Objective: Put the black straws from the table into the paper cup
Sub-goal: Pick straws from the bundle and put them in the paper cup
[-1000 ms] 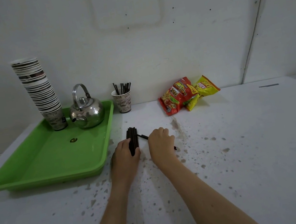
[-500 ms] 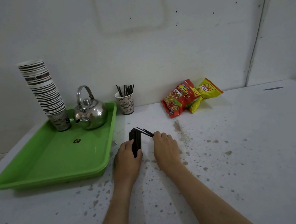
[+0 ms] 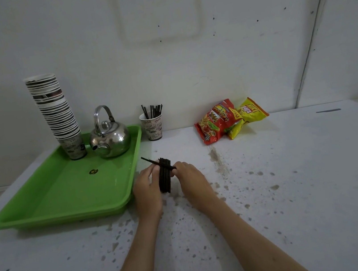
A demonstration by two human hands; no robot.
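Observation:
A bundle of black straws (image 3: 165, 176) stands nearly upright on the white table, gripped from the left by my left hand (image 3: 147, 189). My right hand (image 3: 191, 180) pinches a single black straw (image 3: 151, 161) that lies crosswise over the top of the bundle, its tip pointing left toward the tray. A printed paper cup (image 3: 153, 127) stands against the back wall beyond the bundle, with several black straws sticking out of it.
A green tray (image 3: 66, 200) lies to the left, carrying a steel kettle (image 3: 110, 139) and a tall stack of paper cups (image 3: 57, 114). Two snack bags (image 3: 227, 118) lie at the back right. The table top (image 3: 298, 186) is speckled with stains.
My right hand lifted a loose straw off the table and swung it across the top of the bundle. The left hand kept its hold on the bundle.

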